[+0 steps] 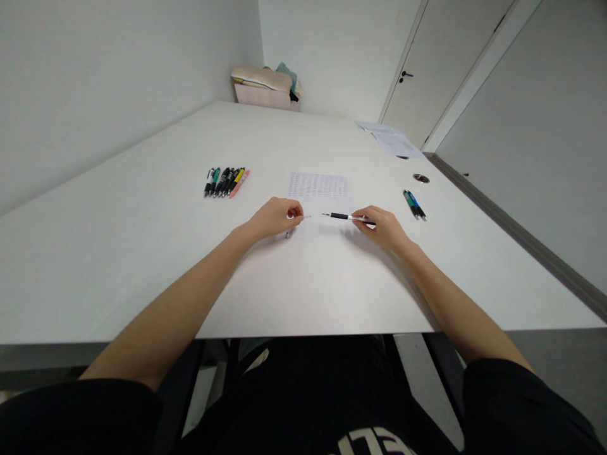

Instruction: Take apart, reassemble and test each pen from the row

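Observation:
My left hand (279, 217) is closed, thumb and forefinger pinching a tiny, thin, pale piece that looks like a pen spring (308, 217). Facing it across a short gap is a pen (339, 216) with a black grip and a clear barrel, its thin refill tip bare at the left end. My right hand (379, 224) grips this pen by its rear part and holds it level. Just below my left fingers lies a small metallic piece (287, 234), perhaps the pen's tip cone. A printed sheet of paper (318, 185) lies beneath and beyond both hands.
Several pens (225, 182) lie in a row at the left. Two pens (415, 205), green and blue, lie at the right, near a round metal fitting (421, 178). More papers (389, 137) rest at the far right. The white table's (294, 303) front edge is close to my body.

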A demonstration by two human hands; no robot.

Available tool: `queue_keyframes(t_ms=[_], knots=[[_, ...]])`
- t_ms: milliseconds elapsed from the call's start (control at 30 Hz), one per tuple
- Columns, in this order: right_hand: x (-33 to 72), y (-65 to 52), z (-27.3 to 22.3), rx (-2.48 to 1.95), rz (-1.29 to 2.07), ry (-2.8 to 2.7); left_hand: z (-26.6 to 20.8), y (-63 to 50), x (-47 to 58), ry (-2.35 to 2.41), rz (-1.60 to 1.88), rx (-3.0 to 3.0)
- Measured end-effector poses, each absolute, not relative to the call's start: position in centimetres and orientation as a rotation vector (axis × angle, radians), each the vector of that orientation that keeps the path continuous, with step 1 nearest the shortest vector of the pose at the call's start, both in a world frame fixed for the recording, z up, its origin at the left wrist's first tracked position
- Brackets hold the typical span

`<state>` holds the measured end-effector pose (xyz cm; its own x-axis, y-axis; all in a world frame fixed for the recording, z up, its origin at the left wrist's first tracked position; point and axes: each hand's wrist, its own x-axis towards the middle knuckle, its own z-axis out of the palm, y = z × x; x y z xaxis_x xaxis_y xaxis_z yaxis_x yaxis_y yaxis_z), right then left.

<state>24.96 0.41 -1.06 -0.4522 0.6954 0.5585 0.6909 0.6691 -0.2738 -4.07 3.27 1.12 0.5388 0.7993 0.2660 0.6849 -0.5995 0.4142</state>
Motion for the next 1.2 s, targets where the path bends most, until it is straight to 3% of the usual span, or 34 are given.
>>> queue_keyframes(t_ms=[1200], knots=[[23.8,-0.3,-0.4,-1.004,-0.002,-2.314,0.9,2.6,-3.0,1.178,0.714,2.594]])
